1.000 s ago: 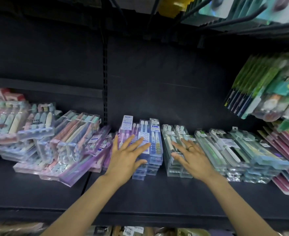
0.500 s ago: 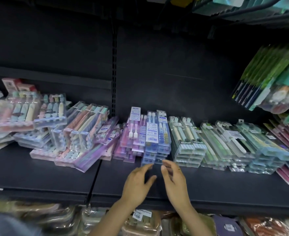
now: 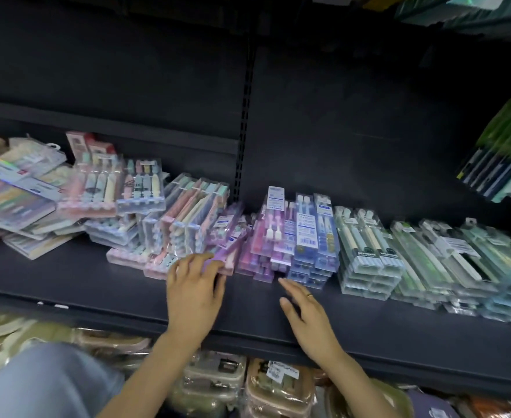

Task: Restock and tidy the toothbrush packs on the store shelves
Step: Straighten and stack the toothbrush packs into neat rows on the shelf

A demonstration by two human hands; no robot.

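Observation:
Toothbrush packs lie in stacks along a black shelf [image 3: 97, 285]. My left hand [image 3: 194, 291] reaches to the front end of a slanted purple pack [image 3: 227, 236], its fingertips touching the pack's lower edge, fingers slightly bent. My right hand [image 3: 305, 315], a ring on one finger, hovers flat over the bare shelf just in front of the pink stack [image 3: 266, 245] and the blue stack [image 3: 311, 236], holding nothing. White-green stacks [image 3: 365, 251] follow to the right.
Jumbled pastel packs [image 3: 139, 188] and flat boxes [image 3: 13, 197] lie at the left. Clear green packs [image 3: 459, 260] fill the right end. Hanging green packs [image 3: 501, 158] jut out at upper right. Beige pouches [image 3: 278, 384] sit on the shelf below. My knee [image 3: 46, 384] is at lower left.
Both hands came back off the pink and blue stacks toward the shelf front. The left hand then moved left to the slanted purple pack; the right hand stays low over the shelf.

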